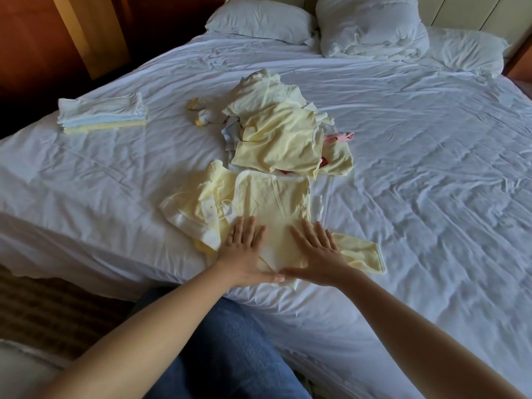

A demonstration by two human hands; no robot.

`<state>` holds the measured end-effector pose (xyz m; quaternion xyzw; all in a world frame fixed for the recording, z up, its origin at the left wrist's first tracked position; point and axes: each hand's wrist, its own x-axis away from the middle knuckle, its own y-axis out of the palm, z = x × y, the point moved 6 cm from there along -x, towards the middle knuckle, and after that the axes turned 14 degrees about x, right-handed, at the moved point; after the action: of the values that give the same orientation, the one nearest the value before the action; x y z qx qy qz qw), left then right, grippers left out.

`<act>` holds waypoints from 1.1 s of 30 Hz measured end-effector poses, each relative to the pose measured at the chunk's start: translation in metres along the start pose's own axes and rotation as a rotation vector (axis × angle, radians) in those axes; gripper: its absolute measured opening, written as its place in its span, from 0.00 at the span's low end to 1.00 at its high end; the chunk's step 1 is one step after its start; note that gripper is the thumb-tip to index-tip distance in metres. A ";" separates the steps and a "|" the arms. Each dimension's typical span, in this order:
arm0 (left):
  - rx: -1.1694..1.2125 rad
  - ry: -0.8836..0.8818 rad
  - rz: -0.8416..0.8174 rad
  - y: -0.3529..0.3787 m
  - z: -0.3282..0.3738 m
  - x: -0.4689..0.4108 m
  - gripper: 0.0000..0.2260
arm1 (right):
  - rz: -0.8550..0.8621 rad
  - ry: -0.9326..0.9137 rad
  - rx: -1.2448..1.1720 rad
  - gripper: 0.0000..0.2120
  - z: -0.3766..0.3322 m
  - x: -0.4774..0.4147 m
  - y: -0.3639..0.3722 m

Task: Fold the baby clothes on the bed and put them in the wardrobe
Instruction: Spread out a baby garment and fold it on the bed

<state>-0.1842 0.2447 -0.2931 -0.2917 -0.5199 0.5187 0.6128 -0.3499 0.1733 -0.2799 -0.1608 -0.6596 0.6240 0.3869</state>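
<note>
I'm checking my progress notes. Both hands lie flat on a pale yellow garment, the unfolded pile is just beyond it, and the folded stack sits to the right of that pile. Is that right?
Not quite: the head view shows the folded stack to the left of the unfolded pile, not the right. The left hand and right hand do lie flat on the pale yellow garment.
</note>
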 end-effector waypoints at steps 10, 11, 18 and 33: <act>0.101 0.112 -0.034 -0.042 -0.005 0.010 0.42 | -0.087 -0.041 -0.161 0.55 0.006 -0.005 -0.014; 0.167 0.162 0.053 -0.055 -0.010 0.014 0.32 | -0.043 -0.013 -0.229 0.44 0.008 -0.008 -0.024; 0.370 0.203 0.836 -0.113 -0.079 0.058 0.05 | 0.228 -0.091 -0.265 0.12 -0.030 -0.043 -0.098; 0.561 0.080 0.893 -0.087 -0.173 0.039 0.05 | 0.279 -0.385 -0.057 0.12 -0.185 -0.189 -0.164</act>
<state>0.0044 0.2877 -0.2525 -0.3292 -0.1626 0.8368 0.4060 -0.0514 0.1432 -0.1973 -0.1394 -0.7099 0.6716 0.1597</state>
